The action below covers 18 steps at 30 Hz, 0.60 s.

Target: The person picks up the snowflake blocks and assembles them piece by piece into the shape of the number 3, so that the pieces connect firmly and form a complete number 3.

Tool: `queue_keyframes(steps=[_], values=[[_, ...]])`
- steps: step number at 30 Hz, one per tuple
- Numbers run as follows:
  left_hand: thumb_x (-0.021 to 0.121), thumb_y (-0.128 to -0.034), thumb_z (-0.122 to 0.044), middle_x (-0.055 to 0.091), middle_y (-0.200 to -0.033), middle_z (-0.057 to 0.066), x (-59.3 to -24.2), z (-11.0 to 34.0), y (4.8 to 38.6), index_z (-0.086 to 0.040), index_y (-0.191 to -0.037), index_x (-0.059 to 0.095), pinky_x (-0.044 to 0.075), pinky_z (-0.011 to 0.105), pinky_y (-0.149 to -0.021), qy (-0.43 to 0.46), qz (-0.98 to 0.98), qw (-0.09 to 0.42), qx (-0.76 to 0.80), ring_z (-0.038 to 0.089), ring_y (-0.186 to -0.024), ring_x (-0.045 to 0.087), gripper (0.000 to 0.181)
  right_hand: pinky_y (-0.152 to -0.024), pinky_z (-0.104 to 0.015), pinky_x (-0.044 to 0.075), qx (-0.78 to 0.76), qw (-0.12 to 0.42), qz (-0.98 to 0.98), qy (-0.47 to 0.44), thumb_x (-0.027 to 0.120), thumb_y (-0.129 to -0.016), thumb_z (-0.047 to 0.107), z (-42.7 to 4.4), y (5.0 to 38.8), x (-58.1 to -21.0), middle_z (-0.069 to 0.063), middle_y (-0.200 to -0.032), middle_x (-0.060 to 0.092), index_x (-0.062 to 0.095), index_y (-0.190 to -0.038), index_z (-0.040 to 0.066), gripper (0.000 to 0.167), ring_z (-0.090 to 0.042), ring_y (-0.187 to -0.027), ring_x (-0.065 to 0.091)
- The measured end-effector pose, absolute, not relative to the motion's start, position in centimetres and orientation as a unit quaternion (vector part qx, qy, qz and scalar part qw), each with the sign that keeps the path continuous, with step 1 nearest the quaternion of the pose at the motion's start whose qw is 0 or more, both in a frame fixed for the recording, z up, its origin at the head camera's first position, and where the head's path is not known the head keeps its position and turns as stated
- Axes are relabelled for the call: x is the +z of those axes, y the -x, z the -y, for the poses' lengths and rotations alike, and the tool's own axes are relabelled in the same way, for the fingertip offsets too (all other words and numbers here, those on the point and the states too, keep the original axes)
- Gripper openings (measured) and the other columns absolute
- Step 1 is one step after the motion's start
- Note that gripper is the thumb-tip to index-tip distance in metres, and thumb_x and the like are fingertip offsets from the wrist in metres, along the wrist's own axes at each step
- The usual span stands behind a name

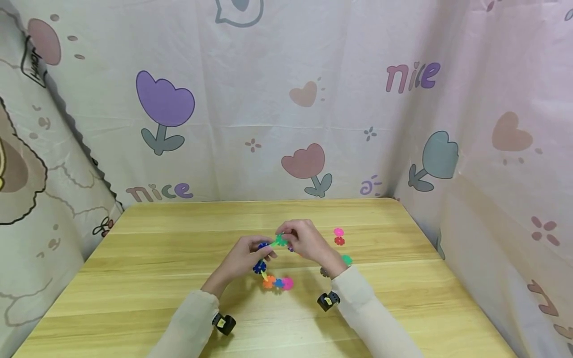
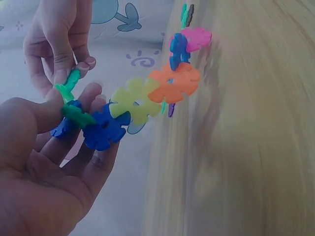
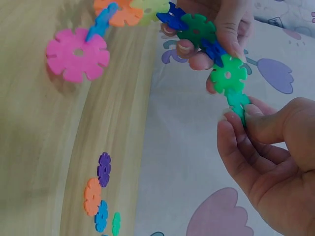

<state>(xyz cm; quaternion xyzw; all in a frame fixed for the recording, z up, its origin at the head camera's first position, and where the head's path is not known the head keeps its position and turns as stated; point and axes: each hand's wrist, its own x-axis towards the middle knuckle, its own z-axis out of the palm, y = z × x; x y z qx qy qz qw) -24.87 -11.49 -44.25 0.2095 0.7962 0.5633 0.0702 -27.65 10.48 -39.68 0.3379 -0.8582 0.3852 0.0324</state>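
A chain of flower-shaped plastic discs is held up between both hands. My left hand (image 1: 245,257) pinches it near the blue disc (image 2: 105,129) and the light green disc (image 3: 228,74). From there the chain runs through a yellow disc (image 2: 137,102), an orange disc (image 2: 174,83) and a small blue one (image 2: 179,50) to a pink disc (image 3: 78,54) at its end. My right hand (image 1: 308,242) pinches the teal-green disc (image 3: 238,104) at the other end, between thumb and fingers.
Loose discs lie on the wooden table (image 1: 147,278): a pink one (image 1: 338,231) and a red one (image 1: 339,240) at the right, a green one (image 1: 346,259) beside the right wrist. Purple (image 3: 104,169) and orange (image 3: 92,196) discs show in the right wrist view. Patterned cloth hangs behind.
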Motion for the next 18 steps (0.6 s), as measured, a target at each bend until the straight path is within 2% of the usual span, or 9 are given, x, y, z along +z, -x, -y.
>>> queue_keyframes(steps=[4,8,18], values=[[0.059,-0.1052,-0.015,0.079,-0.104,0.018,-44.25,11.45,24.94,0.001,-0.132,0.066,0.06,0.025,-0.078,-0.204,-0.802,0.059,0.559,0.042,-0.098,0.071,0.031,-0.055,-0.016,0.052,0.387,0.033,0.858,-0.335,0.061,-0.098,-0.008,-10.32,27.61,-39.88,-0.012,-0.084,0.074,0.075,-0.101,0.0,0.016,-0.009,-0.06,0.059],[0.06,-0.1046,-0.013,0.078,-0.106,0.022,-44.13,11.55,24.91,0.0,-0.129,0.068,0.061,0.026,-0.079,-0.204,-0.802,0.057,0.558,0.043,-0.099,0.071,0.029,-0.054,-0.015,0.049,0.374,0.045,0.863,-0.337,0.062,-0.098,-0.007,-10.11,27.56,-39.97,-0.01,-0.081,0.074,0.075,-0.098,0.003,0.017,-0.003,-0.058,0.055],[0.059,-0.1041,-0.008,0.078,-0.104,0.021,-44.23,11.79,24.89,0.002,-0.127,0.069,0.061,0.025,-0.079,-0.206,-0.8,0.056,0.561,0.046,-0.1,0.072,0.027,-0.057,-0.014,0.051,0.354,0.058,0.865,-0.35,0.063,-0.097,-0.007,-9.67,27.39,-40.03,-0.01,-0.082,0.076,0.076,-0.095,0.003,0.016,-0.002,-0.058,0.057]])
